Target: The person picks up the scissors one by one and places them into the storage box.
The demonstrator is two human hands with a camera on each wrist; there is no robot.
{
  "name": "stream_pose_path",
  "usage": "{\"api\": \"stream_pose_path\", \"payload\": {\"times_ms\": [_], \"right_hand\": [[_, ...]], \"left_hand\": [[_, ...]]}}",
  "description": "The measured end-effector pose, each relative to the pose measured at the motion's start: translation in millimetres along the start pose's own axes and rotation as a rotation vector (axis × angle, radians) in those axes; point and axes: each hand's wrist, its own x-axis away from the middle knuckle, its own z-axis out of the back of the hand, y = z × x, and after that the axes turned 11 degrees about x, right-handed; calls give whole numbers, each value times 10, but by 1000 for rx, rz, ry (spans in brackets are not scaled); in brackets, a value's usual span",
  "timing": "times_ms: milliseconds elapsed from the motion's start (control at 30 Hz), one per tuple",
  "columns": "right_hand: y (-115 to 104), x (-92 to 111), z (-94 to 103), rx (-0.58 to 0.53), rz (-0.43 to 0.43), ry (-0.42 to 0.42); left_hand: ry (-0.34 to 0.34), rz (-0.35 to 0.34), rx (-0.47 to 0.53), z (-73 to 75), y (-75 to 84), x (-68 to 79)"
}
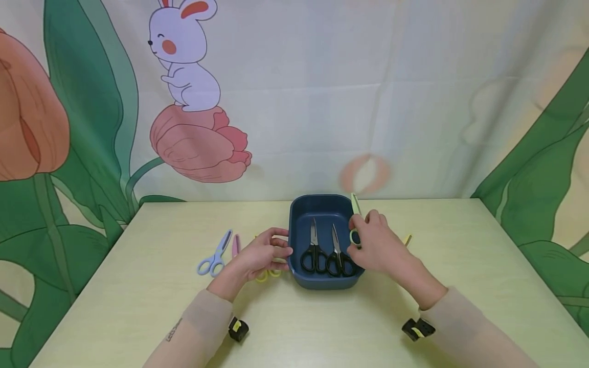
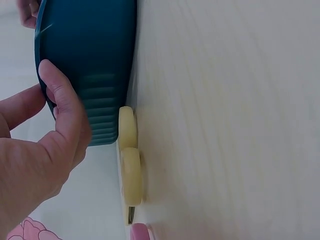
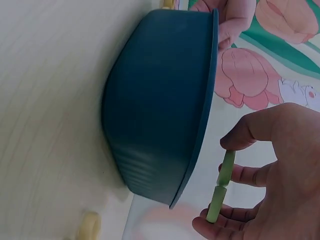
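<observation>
A dark blue plastic bin (image 1: 322, 282) stands on the table between the hands. At its left side my left hand (image 1: 264, 253) pinches the rim, thumb and fingertips either side of it in the left wrist view. My right hand (image 1: 375, 243) holds light green scissors (image 1: 356, 204) by their handles above the bin's right rim, blades pointing away. The green handle loops (image 3: 216, 204) show between thumb and fingers in the right wrist view. Inside the bin lie two black-handled scissors, one pair (image 1: 314, 232) left of the other pair (image 1: 336, 237).
Left of the bin lie blue scissors (image 1: 223, 248), pink scissors (image 1: 236, 244) partly behind the left hand, and yellow scissors (image 1: 274, 273) close against the bin. Another yellow piece (image 1: 407, 239) peeks out behind the right wrist. A printed curtain (image 1: 299, 128) hangs behind the table.
</observation>
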Motion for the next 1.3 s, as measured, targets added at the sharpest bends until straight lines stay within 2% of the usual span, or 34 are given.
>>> {"api": "stream_pose_path", "payload": {"times_ms": [267,667,833,1033,1300], "right_hand": [[-128,-37,-47,0,48,9],[-244,-92,-172,65,49,-11],[-303,-91,-178,50,68,-17],[-337,-153,-275,44,81,-81],[-386,-261,-353,58,37,-251]], "left_hand": [[-1,-7,4,13,-15,-10],[-5,-3,-1,10,-8,-14],[4,-1,-1,10,-5,-16],[1,-2,0,13,0,-13],[1,-1,2,11,-5,-15]]}}
